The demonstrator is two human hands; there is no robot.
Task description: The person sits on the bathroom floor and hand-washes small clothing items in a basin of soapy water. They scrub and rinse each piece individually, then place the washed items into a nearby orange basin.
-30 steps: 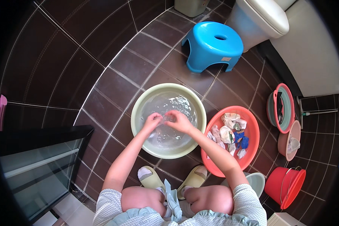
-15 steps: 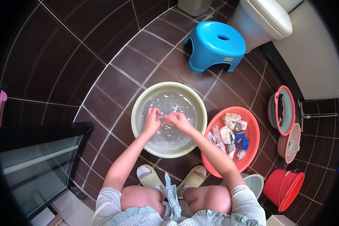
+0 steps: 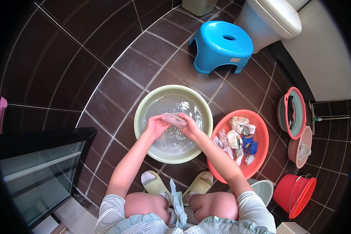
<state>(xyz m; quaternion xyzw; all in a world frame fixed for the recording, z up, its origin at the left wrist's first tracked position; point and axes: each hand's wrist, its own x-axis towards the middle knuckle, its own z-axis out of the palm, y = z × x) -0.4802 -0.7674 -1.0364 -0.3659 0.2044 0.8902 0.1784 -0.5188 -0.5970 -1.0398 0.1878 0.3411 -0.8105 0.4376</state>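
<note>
A wet, pinkish-grey sock [image 3: 174, 120] is stretched between my hands over the pale green basin [image 3: 140, 142], which holds cloudy water. My left hand [image 3: 156, 126] is closed on its left end, palm turned partly up. At the other end, my right hand [image 3: 189, 127] grips it with the thumb and fingers. To the right, beside the green basin, stands a coral-red basin [image 3: 262, 156] with several small crumpled pieces of laundry [image 3: 234, 139] in it, white, pinkish and blue.
A blue plastic stool [image 3: 222, 46] stands beyond the basins, before a white toilet [image 3: 261, 29]. On the right are a folding basin [image 3: 298, 117], a pink basin [image 3: 294, 152], a red bucket [image 3: 288, 191] and a pale tub [image 3: 264, 190]. A glass-fronted frame [image 3: 43, 167] is at left.
Both hands have lifted a little from the water's surface, and the sock now lies spread between them in plain view. Before, it was mostly hidden in bunched fingers.
</note>
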